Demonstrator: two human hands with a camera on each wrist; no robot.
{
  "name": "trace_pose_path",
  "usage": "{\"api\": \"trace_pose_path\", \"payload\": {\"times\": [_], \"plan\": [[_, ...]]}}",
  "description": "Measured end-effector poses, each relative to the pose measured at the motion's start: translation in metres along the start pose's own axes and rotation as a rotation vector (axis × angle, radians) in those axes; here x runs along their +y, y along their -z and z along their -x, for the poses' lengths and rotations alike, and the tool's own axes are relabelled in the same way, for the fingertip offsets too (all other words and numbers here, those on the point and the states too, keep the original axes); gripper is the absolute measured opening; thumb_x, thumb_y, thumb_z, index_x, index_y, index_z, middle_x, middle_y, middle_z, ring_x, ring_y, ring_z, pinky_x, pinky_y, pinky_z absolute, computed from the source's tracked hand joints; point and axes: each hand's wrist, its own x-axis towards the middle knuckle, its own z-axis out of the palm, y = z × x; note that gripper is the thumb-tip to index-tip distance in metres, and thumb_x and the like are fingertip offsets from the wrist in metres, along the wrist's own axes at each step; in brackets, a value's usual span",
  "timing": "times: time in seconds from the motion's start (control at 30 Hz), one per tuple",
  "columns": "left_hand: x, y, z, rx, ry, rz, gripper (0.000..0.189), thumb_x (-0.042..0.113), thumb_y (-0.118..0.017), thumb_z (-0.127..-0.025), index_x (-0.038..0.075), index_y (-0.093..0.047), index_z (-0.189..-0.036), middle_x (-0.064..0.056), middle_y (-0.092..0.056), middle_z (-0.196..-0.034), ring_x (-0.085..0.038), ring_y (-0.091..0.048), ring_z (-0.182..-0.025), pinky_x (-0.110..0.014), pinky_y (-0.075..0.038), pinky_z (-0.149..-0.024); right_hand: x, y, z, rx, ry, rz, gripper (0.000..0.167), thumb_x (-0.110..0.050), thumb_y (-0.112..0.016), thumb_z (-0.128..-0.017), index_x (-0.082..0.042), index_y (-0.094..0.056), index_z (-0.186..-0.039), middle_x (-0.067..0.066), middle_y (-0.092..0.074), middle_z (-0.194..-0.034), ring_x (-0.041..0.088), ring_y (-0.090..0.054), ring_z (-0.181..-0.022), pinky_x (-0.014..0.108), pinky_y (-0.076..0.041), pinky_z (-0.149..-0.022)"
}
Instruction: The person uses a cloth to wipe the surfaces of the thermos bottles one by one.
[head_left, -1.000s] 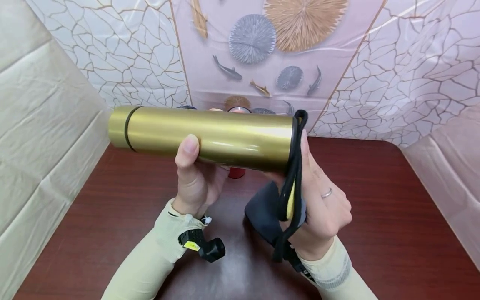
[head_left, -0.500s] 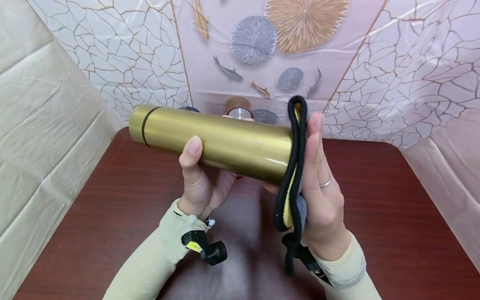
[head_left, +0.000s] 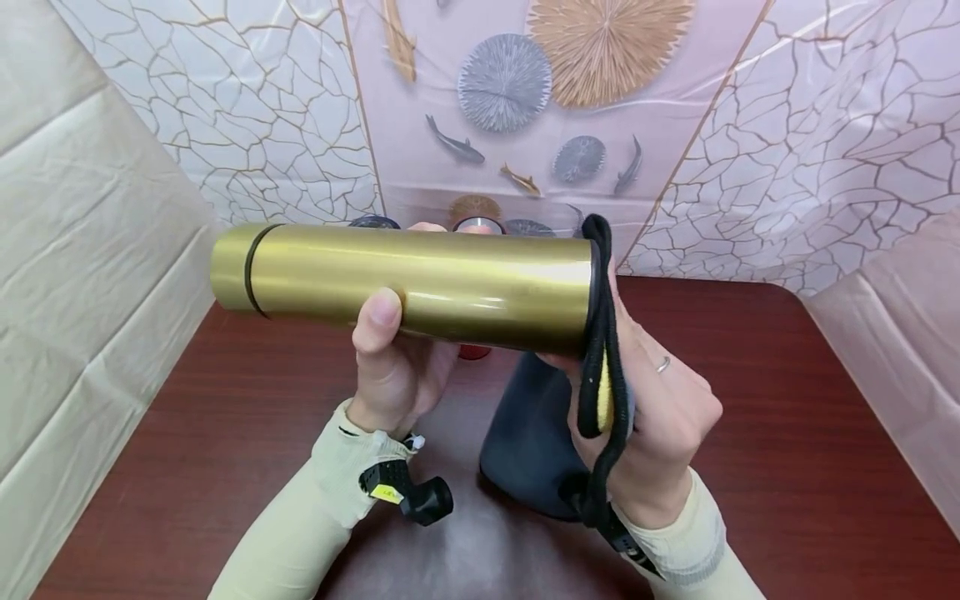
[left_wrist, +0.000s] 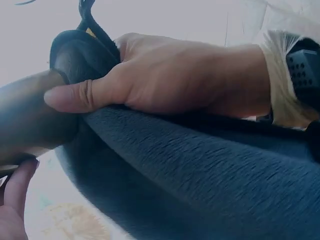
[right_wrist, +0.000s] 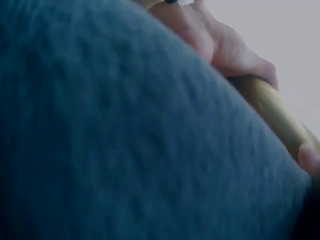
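Observation:
A gold thermos bottle point(head_left: 465, 283) lies nearly level in the air, capped end to the left. My left hand point(head_left: 393, 362) grips its middle from below, thumb on the near side. At the base end, my right hand point(head_left: 660, 408) holds a dark blue-grey cloth point(head_left: 525, 442) with black edging and a yellow inner side against the bottle. In the left wrist view, the right thumb point(left_wrist: 67, 98) lies along the bottle's end while the fuzzy cloth point(left_wrist: 200, 165) hangs below. The cloth fills most of the right wrist view, with the left hand point(right_wrist: 225, 47) on the bottle behind it.
Behind the bottle stands a red object point(head_left: 474, 352), mostly hidden, with a round metallic top point(head_left: 480, 223). A dark round top point(head_left: 375, 222) shows beside it. The brown table point(head_left: 750, 400) meets patterned hangings at the back and sides.
The bottle tilted down at its base end, then came back level and a little left. My right hand swivelled against the base, and the cloth's loose flap swung out to the left again.

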Motion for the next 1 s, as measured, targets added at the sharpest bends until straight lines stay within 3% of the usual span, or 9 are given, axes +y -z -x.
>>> {"api": "trace_pose_path", "payload": {"times": [0.2, 0.37, 0.47, 0.57, 0.63, 0.73, 0.87, 0.93, 1.0], "plan": [[0.001, 0.000, -0.002, -0.004, -0.007, -0.048, 0.064, 0.050, -0.080, -0.078, 0.013, -0.054, -0.123, -0.006, -0.066, -0.125, -0.020, -0.060, -0.117, -0.030, -0.050, -0.095, 0.005, -0.001, 0.007, 0.112, 0.003, -0.051, 0.026, -0.026, -0.088, -0.079, -0.004, -0.083, -0.093, 0.009, -0.080, -0.086, 0.026, -0.075, -0.065, 0.033, -0.043, -0.048], [0.000, 0.002, -0.002, 0.018, -0.048, -0.082, 0.064, 0.049, -0.078, -0.078, 0.012, -0.052, -0.123, -0.006, -0.068, -0.124, -0.021, -0.061, -0.119, -0.032, -0.048, -0.098, 0.007, -0.006, 0.006, 0.171, 0.017, -0.209, 0.022, -0.012, -0.089, -0.075, 0.004, -0.080, -0.087, 0.019, -0.078, -0.085, 0.031, -0.076, -0.070, 0.030, -0.059, -0.067], [0.001, 0.002, -0.002, 0.029, -0.063, -0.109, 0.066, 0.050, -0.079, -0.077, 0.013, -0.051, -0.124, -0.004, -0.069, -0.123, -0.020, -0.061, -0.120, -0.033, -0.047, -0.100, 0.007, -0.007, 0.006, 0.152, -0.003, -0.173, 0.028, -0.019, -0.091, -0.075, 0.002, -0.081, -0.090, 0.016, -0.079, -0.087, 0.030, -0.077, -0.074, 0.027, -0.060, -0.071], [0.004, 0.003, -0.003, 0.042, -0.076, -0.130, 0.067, 0.050, -0.080, -0.075, 0.013, -0.052, -0.124, -0.005, -0.069, -0.123, -0.020, -0.063, -0.117, -0.033, -0.048, -0.100, 0.007, -0.002, 0.008, 0.052, -0.043, 0.085, 0.034, -0.045, -0.080, -0.086, -0.015, -0.083, -0.101, 0.006, -0.080, -0.081, 0.027, -0.073, -0.062, 0.029, -0.052, -0.055], [0.008, 0.005, -0.005, 0.056, -0.085, -0.148, 0.068, 0.050, -0.080, -0.075, 0.013, -0.053, -0.124, -0.006, -0.070, -0.122, -0.021, -0.064, -0.116, -0.034, -0.049, -0.100, 0.009, 0.003, 0.008, -0.071, -0.098, 0.297, 0.045, -0.063, -0.059, -0.095, -0.026, -0.082, -0.106, 0.008, -0.073, -0.066, 0.032, -0.063, -0.049, 0.037, -0.041, -0.045], [0.016, 0.011, -0.008, 0.076, -0.120, -0.175, 0.066, 0.048, -0.080, -0.074, 0.013, -0.053, -0.123, -0.009, -0.071, -0.119, -0.022, -0.066, -0.112, -0.035, -0.051, -0.096, 0.014, 0.013, 0.005, -0.254, -0.067, 0.566, 0.070, -0.083, -0.025, -0.092, -0.042, -0.077, -0.113, 0.011, -0.056, -0.052, 0.034, -0.039, -0.039, 0.044, -0.020, -0.041], [0.025, 0.019, -0.014, 0.062, -0.224, -0.316, 0.057, 0.037, -0.083, -0.078, 0.009, -0.054, -0.117, -0.014, -0.073, -0.115, -0.032, -0.066, -0.115, -0.038, -0.051, -0.096, 0.028, 0.015, -0.003, -0.233, -0.028, 0.347, 0.055, -0.071, -0.045, -0.095, -0.032, -0.081, -0.108, 0.005, -0.070, -0.063, 0.031, -0.057, -0.046, 0.045, -0.034, -0.044], [0.030, 0.022, -0.016, 0.027, -0.272, -0.488, 0.052, 0.031, -0.082, -0.082, 0.002, -0.058, -0.118, -0.017, -0.073, -0.118, -0.036, -0.063, -0.121, -0.041, -0.050, -0.103, 0.036, 0.016, -0.008, -0.223, -0.052, 0.168, 0.048, -0.061, -0.060, -0.094, -0.019, -0.083, -0.101, 0.006, -0.076, -0.072, 0.030, -0.067, -0.057, 0.034, -0.048, -0.054], [0.035, 0.024, -0.017, -0.024, -0.271, -0.676, 0.049, 0.021, -0.080, -0.085, -0.005, -0.060, -0.122, -0.020, -0.070, -0.126, -0.035, -0.062, -0.124, -0.040, -0.048, -0.107, 0.043, 0.018, -0.012, -0.251, -0.093, 0.002, 0.046, -0.052, -0.070, -0.092, -0.008, -0.082, -0.095, 0.008, -0.077, -0.079, 0.026, -0.071, -0.065, 0.022, -0.051, -0.066]]}}
